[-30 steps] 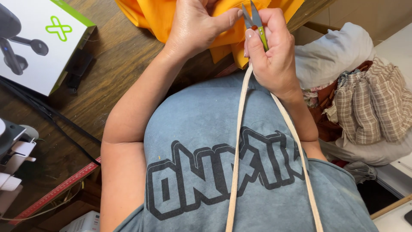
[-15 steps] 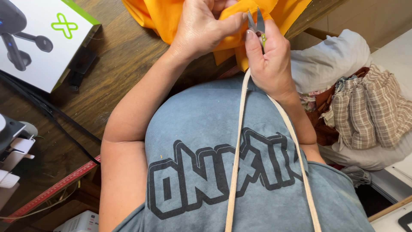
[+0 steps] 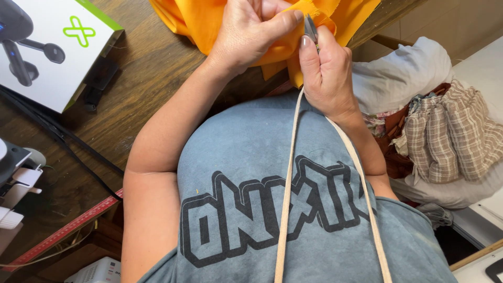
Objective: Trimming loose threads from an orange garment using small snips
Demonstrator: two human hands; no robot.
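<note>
**Hands shifted up on the orange fabric, snips at its frayed edge**

Since the earlier frames your two hands and the orange fabric (image 3: 225, 21) have shifted toward the top of the view, and the white box (image 3: 52, 47) now shows more of itself at the left edge.

Landmark: the orange fabric, lying on the wooden table (image 3: 136, 89).

- Far left of the fabric: the white box with a green corner, flat on the table. Black cables (image 3: 68, 141) run below it, and a red ruler (image 3: 63, 230) lies lower still, along the table edge.
- Left hand (image 3: 251, 31): on the fabric, fingers curled and clenched over a fold of cloth, thumb stretched toward the frayed edge.
- Right hand (image 3: 327, 73): just right of your left hand, touching the fabric's lower edge. It is closed around a pair of small snips (image 3: 311, 29), whose dark blades point up at the frayed edge, right by your left thumb. Whether the blades are cutting the cloth cannot be told.
- Below the fabric: a beige strap (image 3: 288, 194) hangs from near your right hand down over your grey shirt.
- Right of the fabric: a pile of cloth, with a plaid piece (image 3: 450, 136) on top.
</note>
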